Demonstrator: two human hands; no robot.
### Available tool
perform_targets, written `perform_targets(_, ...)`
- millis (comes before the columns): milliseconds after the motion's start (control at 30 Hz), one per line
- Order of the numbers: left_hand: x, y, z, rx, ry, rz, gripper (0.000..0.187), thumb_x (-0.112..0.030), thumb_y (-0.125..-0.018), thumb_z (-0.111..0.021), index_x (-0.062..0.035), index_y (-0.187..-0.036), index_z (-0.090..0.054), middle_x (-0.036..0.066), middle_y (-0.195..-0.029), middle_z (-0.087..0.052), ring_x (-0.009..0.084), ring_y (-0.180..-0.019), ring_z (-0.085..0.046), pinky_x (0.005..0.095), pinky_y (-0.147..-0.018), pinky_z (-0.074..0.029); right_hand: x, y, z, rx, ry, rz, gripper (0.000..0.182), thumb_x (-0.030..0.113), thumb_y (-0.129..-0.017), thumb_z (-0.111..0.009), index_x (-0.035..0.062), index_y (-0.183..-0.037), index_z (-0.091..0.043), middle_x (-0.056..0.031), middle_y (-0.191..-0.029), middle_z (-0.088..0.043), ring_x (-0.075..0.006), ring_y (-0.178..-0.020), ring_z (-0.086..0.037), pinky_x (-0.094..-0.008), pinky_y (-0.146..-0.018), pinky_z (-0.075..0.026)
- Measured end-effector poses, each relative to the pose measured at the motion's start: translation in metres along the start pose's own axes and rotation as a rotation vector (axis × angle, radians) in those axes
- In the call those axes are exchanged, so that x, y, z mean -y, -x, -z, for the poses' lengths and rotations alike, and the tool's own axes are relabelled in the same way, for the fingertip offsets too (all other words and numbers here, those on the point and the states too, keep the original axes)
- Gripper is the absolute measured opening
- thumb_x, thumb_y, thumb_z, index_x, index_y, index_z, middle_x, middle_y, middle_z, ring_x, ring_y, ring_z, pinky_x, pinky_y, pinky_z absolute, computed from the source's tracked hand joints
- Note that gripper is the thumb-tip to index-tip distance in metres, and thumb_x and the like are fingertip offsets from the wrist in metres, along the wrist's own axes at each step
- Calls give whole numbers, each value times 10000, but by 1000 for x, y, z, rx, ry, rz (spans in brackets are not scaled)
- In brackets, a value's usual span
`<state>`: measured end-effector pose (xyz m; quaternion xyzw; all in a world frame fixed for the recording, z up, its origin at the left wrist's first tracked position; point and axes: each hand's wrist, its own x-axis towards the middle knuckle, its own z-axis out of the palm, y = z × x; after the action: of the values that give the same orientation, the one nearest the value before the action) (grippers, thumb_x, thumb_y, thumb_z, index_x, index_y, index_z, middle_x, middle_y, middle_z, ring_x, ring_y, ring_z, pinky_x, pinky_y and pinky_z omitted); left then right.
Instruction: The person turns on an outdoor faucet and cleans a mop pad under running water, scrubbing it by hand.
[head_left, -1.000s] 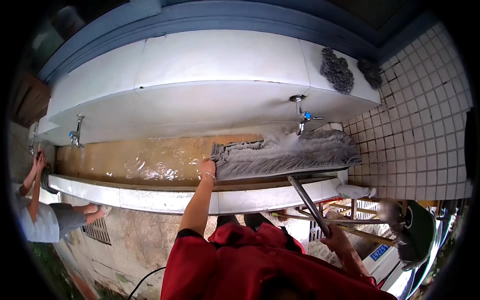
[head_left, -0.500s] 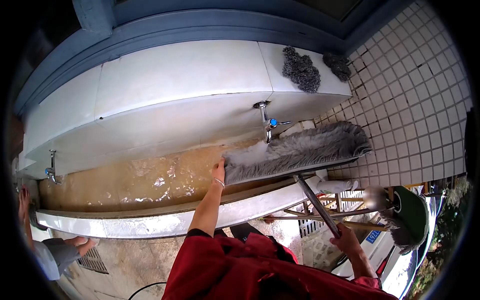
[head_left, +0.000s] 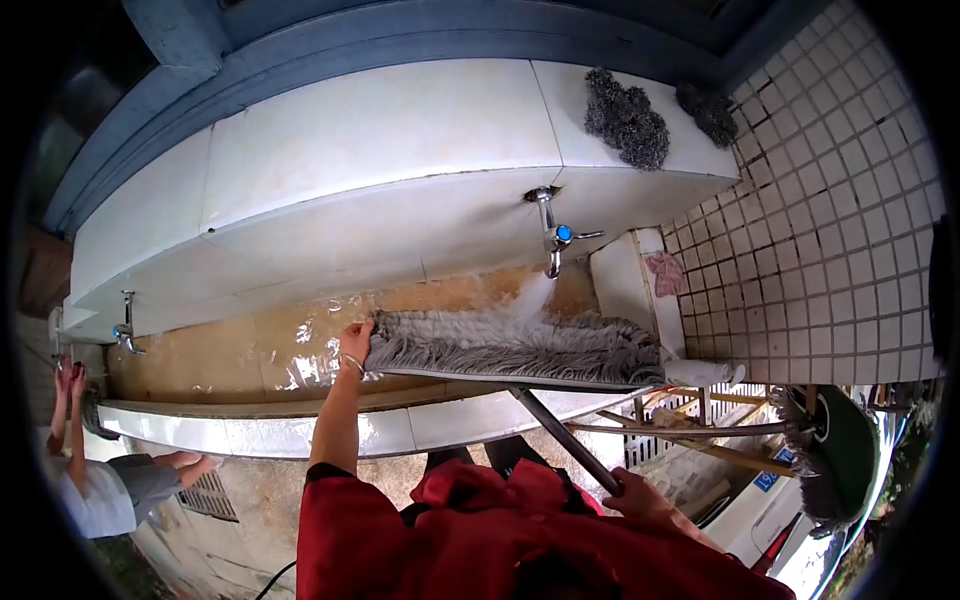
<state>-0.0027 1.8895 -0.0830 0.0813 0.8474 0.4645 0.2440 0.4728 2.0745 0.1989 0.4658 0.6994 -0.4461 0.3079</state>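
A wide flat dust mop (head_left: pixel 510 350) with wet grey fringe lies across the trough sink (head_left: pixel 240 432), its fringe facing up. My left hand (head_left: pixel 355 343) is closed on the left end of the mop head; a bracelet circles that wrist. My right hand (head_left: pixel 640 497) wraps round the metal mop handle (head_left: pixel 568 437), which slants from the middle of the head down toward me. Water (head_left: pixel 532 298) pours from the running tap (head_left: pixel 557 236) onto or just behind the fringe. Brownish wet tiles line the trough's bottom.
Two dark wire-like scrubbing clumps (head_left: pixel 628 120) sit on the white ledge. A pink cloth (head_left: pixel 664 274) lies by the tiled wall (head_left: pixel 800 220). More mops (head_left: pixel 815 455) and poles stand at right. Another person (head_left: pixel 95 480) is at the far left tap (head_left: pixel 125 328).
The mop has moved left along the trough, both my hands going with it. Its right end has come away from the tiled wall, and the pink cloth now shows.
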Motion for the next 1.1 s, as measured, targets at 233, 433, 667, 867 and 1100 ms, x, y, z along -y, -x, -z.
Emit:
perform_targets(233, 34, 13, -135, -19, 326, 59, 416, -365, -836, -510, 38, -836, -615, 103, -700, -604, 144, -675, -523, 292, -649, -423, -14, 37, 47, -198, 125, -145, 415, 255, -648, -659, 45, -971, -504, -163, -726, -582, -319, -694, -583, -387, -612, -443)
perform_targets(433, -26, 40, -234, -87, 564, 85, 411, -344, -892, -430, 30, -898, -600, 51, -744, -603, 132, -704, -518, 277, -665, -416, -12, 70, 65, -406, 88, -183, 387, 183, -641, -666, 21, -957, -511, -162, -682, -561, -290, -655, -575, -375, -603, -436)
perform_targets(667, -54, 22, -246, 88, 558, 116, 428, -392, -846, -514, 11, -966, -588, 56, -810, -596, 140, -749, -517, 280, -704, -417, 3, 75, 68, -440, 69, -243, 327, 179, -643, -658, 9, -867, -492, -157, -660, -538, -277, -606, -548, -376, -571, -418)
perform_targets(867, -25, 23, -224, 96, 427, 38, 507, -425, -775, -606, 21, -1013, -563, 88, -856, -613, 178, -738, -552, 307, -674, -435, -17, 57, 64, -402, 84, -179, 342, 195, -650, -651, 25, -900, -491, -159, -657, -540, -295, -605, -550, -383, -567, -422)
perform_targets(1100, 8, 22, -101, -6, 249, 202, 464, -433, -787, -587, 22, -873, -567, 83, -695, -590, 137, -613, -505, 301, -530, -413, 9, 32, 45, -277, 110, -17, 352, 213, -661, -634, 46, -934, -488, -173, -677, -554, -331, -658, -577, -396, -585, -436)
